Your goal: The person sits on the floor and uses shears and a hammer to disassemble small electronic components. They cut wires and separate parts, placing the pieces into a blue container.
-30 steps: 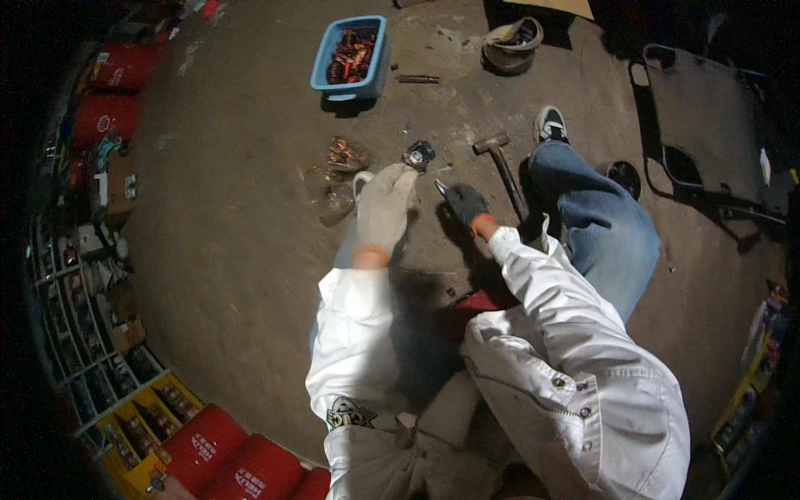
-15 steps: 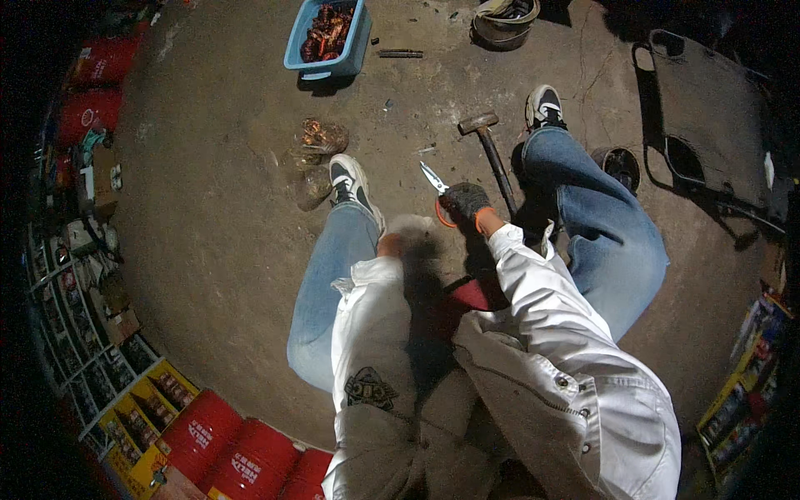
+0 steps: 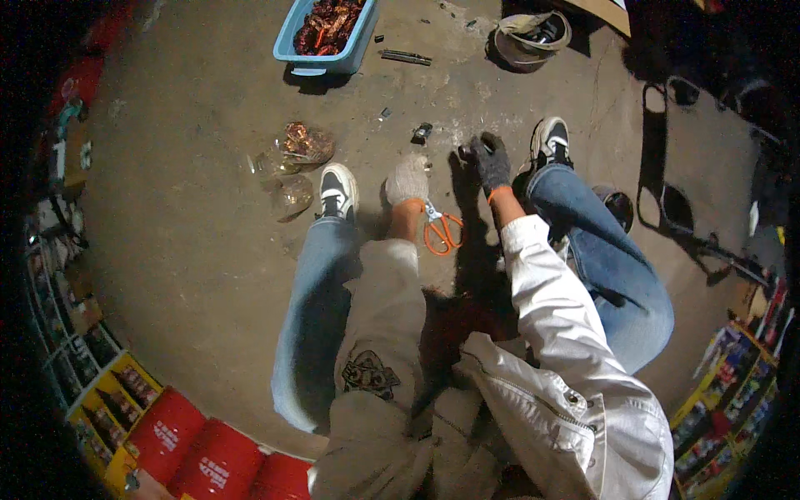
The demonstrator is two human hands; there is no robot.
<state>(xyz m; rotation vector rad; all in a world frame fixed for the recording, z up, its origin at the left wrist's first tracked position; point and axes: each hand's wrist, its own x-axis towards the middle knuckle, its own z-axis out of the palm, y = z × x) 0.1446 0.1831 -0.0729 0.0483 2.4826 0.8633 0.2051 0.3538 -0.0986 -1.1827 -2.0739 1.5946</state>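
My left hand (image 3: 407, 180), in a pale knit glove, is closed in a rounded shape between my shoes; its fingertips and whatever they hold are hidden. Beside that wrist are scissors (image 3: 442, 232) with orange handles spread apart, their blade tips out of sight at the glove. To the right, my right hand (image 3: 489, 161) wears a dark grey glove with an orange cuff. Its fingers are curled, with something small and dark at their tips that I cannot make out. A small black shiny piece (image 3: 422, 133) lies on the floor just ahead of my hands.
Ahead stands a blue tub (image 3: 362, 43) of copper-coloured scrap. Clear bags (image 3: 307, 146) with copper bits lie by my left shoe. A dark rod (image 3: 406, 57), a round bucket (image 3: 533, 42) and a metal-framed chair (image 3: 708, 158) are farther out. Red drums (image 3: 212, 458) line the lower left.
The scissors have left my right hand and are beside my left wrist. Both hands have moved forward. A black piece has appeared on the floor; the hammer is no longer visible.
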